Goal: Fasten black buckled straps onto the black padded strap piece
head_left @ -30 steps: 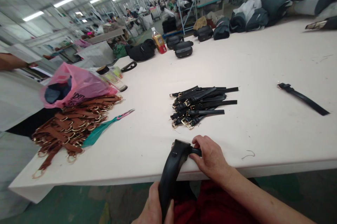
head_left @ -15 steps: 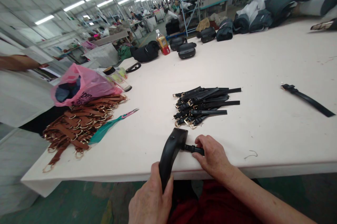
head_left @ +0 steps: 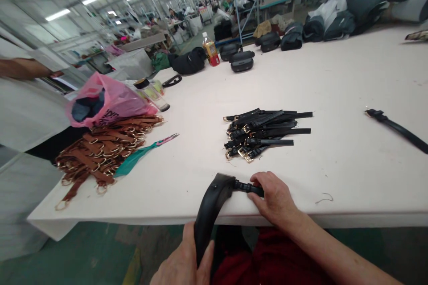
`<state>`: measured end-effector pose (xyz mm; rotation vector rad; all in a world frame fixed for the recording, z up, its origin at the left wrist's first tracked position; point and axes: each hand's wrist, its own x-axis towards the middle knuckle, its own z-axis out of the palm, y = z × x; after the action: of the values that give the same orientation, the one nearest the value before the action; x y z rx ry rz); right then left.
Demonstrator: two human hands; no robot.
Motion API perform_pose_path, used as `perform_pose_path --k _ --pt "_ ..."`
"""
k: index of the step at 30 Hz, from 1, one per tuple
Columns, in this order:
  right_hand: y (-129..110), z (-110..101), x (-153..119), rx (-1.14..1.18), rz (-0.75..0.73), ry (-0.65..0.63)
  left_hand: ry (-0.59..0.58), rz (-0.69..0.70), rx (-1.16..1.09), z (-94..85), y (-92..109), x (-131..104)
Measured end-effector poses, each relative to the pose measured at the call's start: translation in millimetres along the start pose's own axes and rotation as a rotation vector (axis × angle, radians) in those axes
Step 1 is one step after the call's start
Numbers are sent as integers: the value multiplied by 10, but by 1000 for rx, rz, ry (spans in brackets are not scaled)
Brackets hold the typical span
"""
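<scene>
My left hand (head_left: 185, 258) is wrapped round the handle of a black curved handheld device (head_left: 209, 211) with a wide, flat-ended head and a small knob on it. A short black buckle strap (head_left: 245, 186) reaches from the head to my right hand (head_left: 276, 196), which pinches its outer part between thumb and fingers. The strap's inner end meets the side of the head; whether it touches, I cannot tell. Beyond my hands lies a pile of black buckle straps (head_left: 261, 131) with gold-coloured buckles. One more black strap (head_left: 397, 128) rests apart on the right.
On the left of the white table (head_left: 200, 97) are brown straps with metal rings (head_left: 96, 155), thread snips (head_left: 167, 139) with a teal cloth, and a pink bag (head_left: 113, 97). A drink bottle (head_left: 211, 51) and black pouches (head_left: 242, 61) line the back. Another person's arm (head_left: 26, 68) shows at left.
The device has tilted and moved slightly down and left with my left hand. My right hand, with the strap, has shifted slightly right. The whole view has shifted a little.
</scene>
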<state>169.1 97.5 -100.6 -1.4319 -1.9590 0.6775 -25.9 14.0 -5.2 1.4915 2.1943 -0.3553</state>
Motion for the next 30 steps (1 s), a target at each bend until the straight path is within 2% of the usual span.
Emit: perform_pose_path --k 6,11,14,20,27,30 --pt "-58 -89 33 -111 -4 -90 66 29 20 -159 59 67" --pt "-107 -145 76 -211 -13 -172 62 48 11 -156 -15 57" --pt "-141 -141 72 -276 -35 -167 71 63 17 -128 -20 56" --pt "-227 -55 69 -372 -66 -47 94 92 31 -84 -60 94" --pt "-240 -58 169 -341 -49 -155 92 83 17 -80 -41 101" --pt "-197 -66 204 -271 -46 -159 89 85 13 -79 -36 96"
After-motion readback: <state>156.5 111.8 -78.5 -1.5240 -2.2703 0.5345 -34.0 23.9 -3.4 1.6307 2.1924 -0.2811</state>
